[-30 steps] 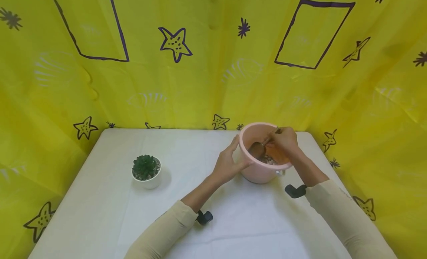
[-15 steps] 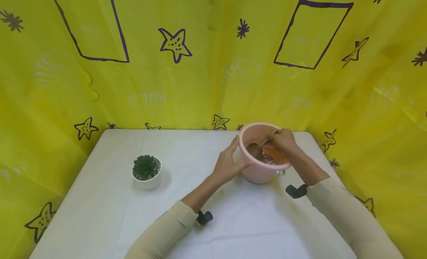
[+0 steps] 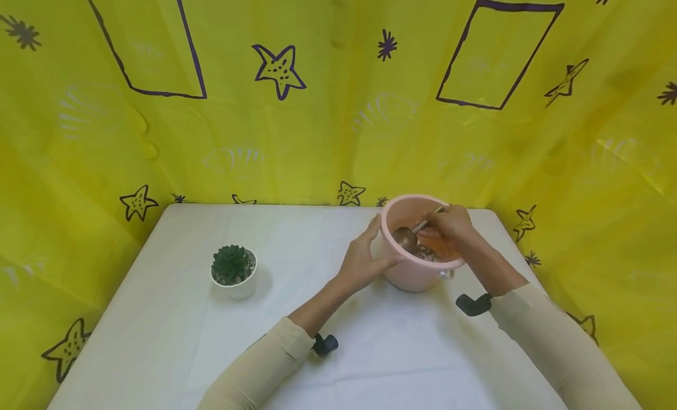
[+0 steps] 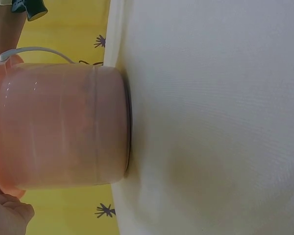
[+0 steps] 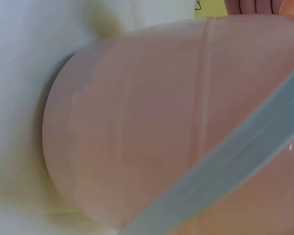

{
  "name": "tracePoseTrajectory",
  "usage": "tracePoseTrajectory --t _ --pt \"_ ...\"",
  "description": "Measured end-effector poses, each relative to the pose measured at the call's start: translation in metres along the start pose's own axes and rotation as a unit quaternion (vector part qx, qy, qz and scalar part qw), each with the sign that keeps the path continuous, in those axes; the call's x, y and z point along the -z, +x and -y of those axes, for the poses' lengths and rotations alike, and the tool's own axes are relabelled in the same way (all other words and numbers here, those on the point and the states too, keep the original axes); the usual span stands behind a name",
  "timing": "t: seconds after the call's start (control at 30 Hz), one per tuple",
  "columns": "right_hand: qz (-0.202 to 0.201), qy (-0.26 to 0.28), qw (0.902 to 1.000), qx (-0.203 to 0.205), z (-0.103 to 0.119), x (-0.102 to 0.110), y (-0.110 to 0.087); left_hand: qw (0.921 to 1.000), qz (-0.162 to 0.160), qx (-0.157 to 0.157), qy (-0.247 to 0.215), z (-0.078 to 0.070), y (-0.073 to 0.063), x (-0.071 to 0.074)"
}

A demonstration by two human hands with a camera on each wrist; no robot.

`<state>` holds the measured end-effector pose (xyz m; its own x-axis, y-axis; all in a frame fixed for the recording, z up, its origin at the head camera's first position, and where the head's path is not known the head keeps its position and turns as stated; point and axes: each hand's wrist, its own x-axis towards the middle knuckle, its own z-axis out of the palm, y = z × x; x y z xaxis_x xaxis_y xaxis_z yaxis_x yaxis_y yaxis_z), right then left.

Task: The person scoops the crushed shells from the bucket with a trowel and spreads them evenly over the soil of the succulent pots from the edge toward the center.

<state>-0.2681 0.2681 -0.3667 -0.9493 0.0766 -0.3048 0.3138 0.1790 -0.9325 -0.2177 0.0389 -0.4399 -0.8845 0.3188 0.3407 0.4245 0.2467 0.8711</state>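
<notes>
A pink bucket (image 3: 409, 276) stands on the white table at the right of the head view. My left hand (image 3: 361, 262) holds its left rim, thumb on the near side and fingers along the outer wall. In the left wrist view, curled fingers (image 4: 11, 208) meet the rim. My right hand (image 3: 449, 225) reaches over the right rim and grips the thin handle of a metal spoon (image 3: 406, 238). The spoon's rounded bowl is inside the bucket, above or touching small pebbles (image 3: 426, 254); I cannot tell which. The right wrist view shows mostly the bucket wall (image 5: 137, 117).
A white pot (image 3: 240, 289) with a green succulent (image 3: 231, 264) and pebbles stands on the table's (image 3: 296, 239) left side. The bucket's grey handle (image 5: 225, 156) hangs down its outside. A yellow curtain (image 3: 328, 140) with dark drawings surrounds the table's back and sides.
The spoon has shifted slightly inside the bucket, and its bowl has turned so its rounded side shows. My right hand moved a little lower. The left hand and bucket stay nearly still.
</notes>
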Motion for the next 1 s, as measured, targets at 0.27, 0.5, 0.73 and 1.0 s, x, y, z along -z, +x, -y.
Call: tracePoseTrajectory --t 0.27,0.5,0.73,1.0 --pt "0.002 -0.003 1.0000 0.002 0.003 -0.001 -0.001 1.0000 -0.002 0.000 0.010 0.002 0.000 0.000" --pt "-0.005 0.005 0.9999 0.014 0.008 0.006 -0.007 0.9998 -0.003 -0.013 0.015 0.002 0.001 0.001" --pt "0.014 0.069 0.9973 0.022 0.010 0.012 -0.011 0.9999 -0.002 0.003 0.013 0.002 0.001 0.001" --pt "0.004 0.084 0.9965 -0.007 0.015 0.016 -0.012 0.9999 -0.004 0.013 0.007 0.001 -0.001 0.000"
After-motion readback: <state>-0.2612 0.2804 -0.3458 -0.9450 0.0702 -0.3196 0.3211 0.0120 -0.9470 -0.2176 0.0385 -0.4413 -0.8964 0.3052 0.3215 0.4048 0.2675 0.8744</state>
